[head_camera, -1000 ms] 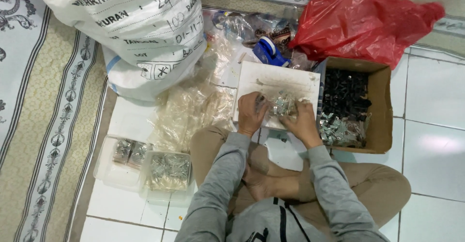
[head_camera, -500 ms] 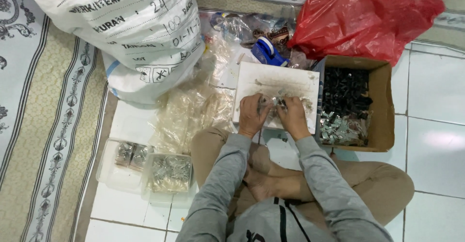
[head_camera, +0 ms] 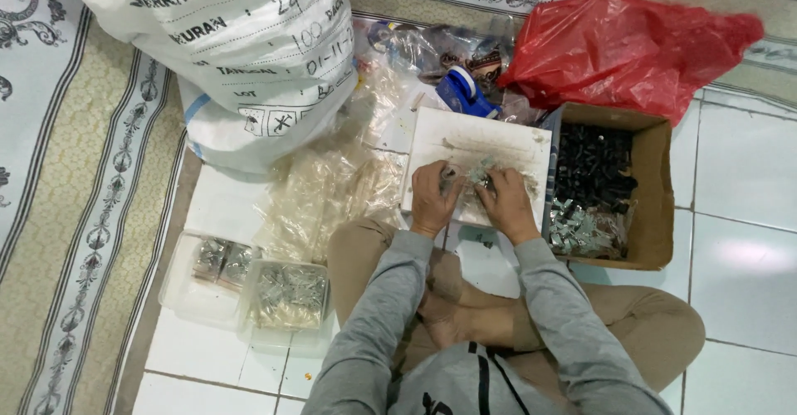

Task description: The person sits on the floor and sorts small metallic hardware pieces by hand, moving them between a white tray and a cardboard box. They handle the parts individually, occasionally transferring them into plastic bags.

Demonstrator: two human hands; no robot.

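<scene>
Small silvery metal parts [head_camera: 480, 173] lie in a loose cluster on the white board [head_camera: 465, 137], right between the person's two hands; they glint, but they are too small to tell their exact shape. The left hand [head_camera: 432, 199] rests on the board with its fingers curled narrow over a few of the pieces, and the right hand [head_camera: 506, 203] sits just beside it, fingers bent and pinching at the same cluster. Whether either hand fully grips a piece, I cannot tell.

The person sits cross-legged in tan trousers and grey sleeves on a white tiled floor [head_camera: 747, 183], the board lying flat before the knees. A patterned cream rug [head_camera: 75, 216] runs along the left.

To the right of the board stands an open cardboard box [head_camera: 656, 191], dark parts heaped at its far end and shiny metal ones at the near end. Behind it slumps a crinkled red plastic bag [head_camera: 631, 46]. A big white woven sack [head_camera: 241, 58] leans at the upper left, and crumpled clear plastic bags [head_camera: 332, 187] spread beneath it. A blue tape dispenser [head_camera: 465, 91] lies just beyond the board. Two clear plastic trays [head_camera: 249, 286] near the left knee hold more bagged metal pieces.
</scene>
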